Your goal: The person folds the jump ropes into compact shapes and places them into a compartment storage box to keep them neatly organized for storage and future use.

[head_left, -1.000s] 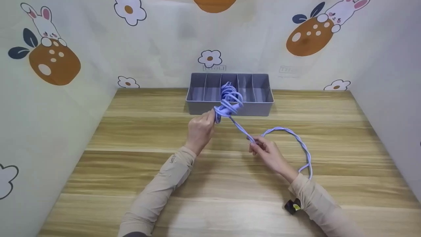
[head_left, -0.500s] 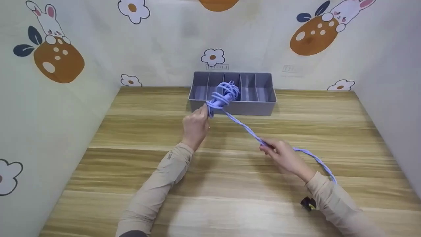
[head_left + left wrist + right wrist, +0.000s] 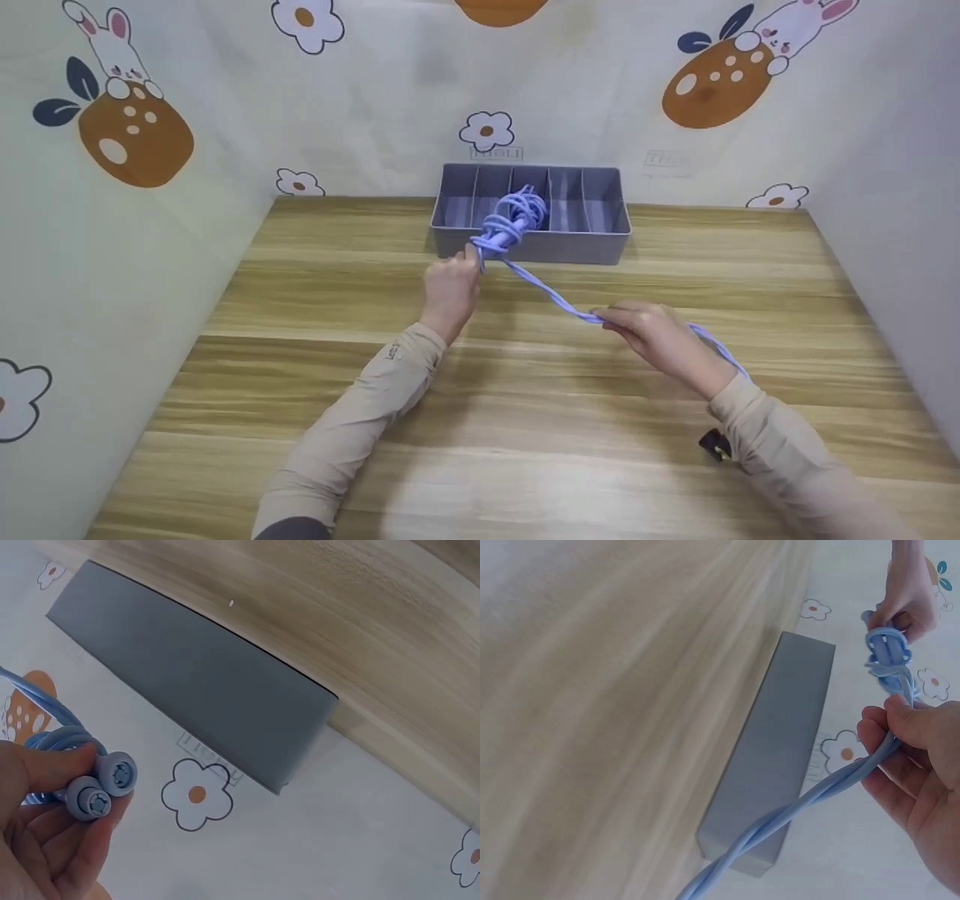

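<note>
My left hand (image 3: pixel 452 294) grips the two handles of a pale blue jump rope (image 3: pixel 501 238), held together. Several loops of its cord are wound around them, overlapping the grey box in the head view. In the left wrist view the round handle ends (image 3: pixel 120 774) stick out between thumb and fingers. A doubled, twisted length of cord (image 3: pixel 780 819) runs to my right hand (image 3: pixel 660 337), which pinches it between thumb and fingers. Past that hand the cord continues toward the right sleeve, which hides the rest.
A grey box (image 3: pixel 532 247) with several compartments stands at the back of the wood-grain table (image 3: pixel 337 270), against the patterned backdrop (image 3: pixel 390 97). Close by the right sleeve is a small black object (image 3: pixel 715 445) with a yellow mark. Pale walls rise on both sides.
My right hand has moved right, drawing the cord out, and has turned more palm-down. The left hand with the handles shifted slightly left, then barely moved. The free loop at right has shrunk.
</note>
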Motion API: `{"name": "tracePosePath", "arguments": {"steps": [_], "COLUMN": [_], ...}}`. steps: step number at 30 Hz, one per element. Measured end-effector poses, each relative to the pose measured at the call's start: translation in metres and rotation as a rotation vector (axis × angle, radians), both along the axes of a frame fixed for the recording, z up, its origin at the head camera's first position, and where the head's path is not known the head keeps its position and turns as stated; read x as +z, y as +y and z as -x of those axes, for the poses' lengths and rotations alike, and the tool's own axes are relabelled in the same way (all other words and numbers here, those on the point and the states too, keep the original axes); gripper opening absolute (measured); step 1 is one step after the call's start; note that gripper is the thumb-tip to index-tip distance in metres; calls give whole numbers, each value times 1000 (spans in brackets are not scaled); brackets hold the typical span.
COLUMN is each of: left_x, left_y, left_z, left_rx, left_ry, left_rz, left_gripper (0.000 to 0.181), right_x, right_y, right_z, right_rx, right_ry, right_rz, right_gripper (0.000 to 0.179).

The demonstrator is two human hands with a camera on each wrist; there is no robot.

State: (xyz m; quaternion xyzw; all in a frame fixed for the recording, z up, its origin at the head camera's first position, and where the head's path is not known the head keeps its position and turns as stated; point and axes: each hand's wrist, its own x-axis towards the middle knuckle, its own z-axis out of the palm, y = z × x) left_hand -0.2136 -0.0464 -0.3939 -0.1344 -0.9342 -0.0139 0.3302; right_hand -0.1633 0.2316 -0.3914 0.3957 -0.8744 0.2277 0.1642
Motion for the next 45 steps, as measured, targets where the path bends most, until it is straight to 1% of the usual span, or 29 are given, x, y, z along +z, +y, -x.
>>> {"name": "tracePosePath", "arguments": {"steps": [2, 5, 9, 11, 13, 16, 20, 24, 26, 28, 31, 33, 35, 38, 42, 45], "left_x": [-2, -6, -12, -16, -20, -26, -29, -32, -33, -34, -36, -36, -36, -37, -37, -34], "left_y": [3, 7, 12, 15, 17, 21, 25, 26, 26, 25, 24, 23, 24, 24, 27, 29], "left_z": [0, 0, -3, -6, -9, -14, -20, -24, -26, -29, -32, -33, -34, -34, -34, -36], "left_rx": [20, 39, 32, 9, -17, -63, -141, -245, -300, -362, -454, -509, -548, -602, -652, -672], "left_ry": [-10, -26, -45, -54, -46, -11, 38, 87, 123, 155, 196, 222, 252, 309, 379, 401], "left_rz": [31, 75, 138, 168, 202, 255, 314, 373, 400, 410, 401, 382, 356, 294, 188, 125], "left_gripper": [27, 23, 22, 22, 21, 22, 18, 16, 14, 15, 14, 16, 16, 17, 19, 18], "right_x": [8, 23, 41, 48, 55, 62, 69, 73, 73, 73, 69, 65, 59, 48, 31, 18], "right_y": [-4, -10, -20, -25, -30, -35, -36, -37, -36, -36, -33, -29, -25, -19, -14, -14], "right_z": [2, 6, 9, 10, 11, 14, 18, 22, 25, 28, 34, 39, 45, 54, 63, 68], "right_rx": [39, 77, 114, 128, 141, 147, 150, 160, 157, 146, 124, 112, 99, 76, 32, 0], "right_ry": [63, 143, 245, 297, 340, 392, 429, 431, 425, 418, 386, 350, 314, 270, 221, 180], "right_rz": [-37, -58, -86, -111, -128, -138, -119, -84, -79, -69, -38, -3, 31, 83, 163, 214], "right_gripper": [25, 28, 30, 32, 33, 37, 39, 38, 38, 35, 35, 34, 32, 29, 26, 23]}}
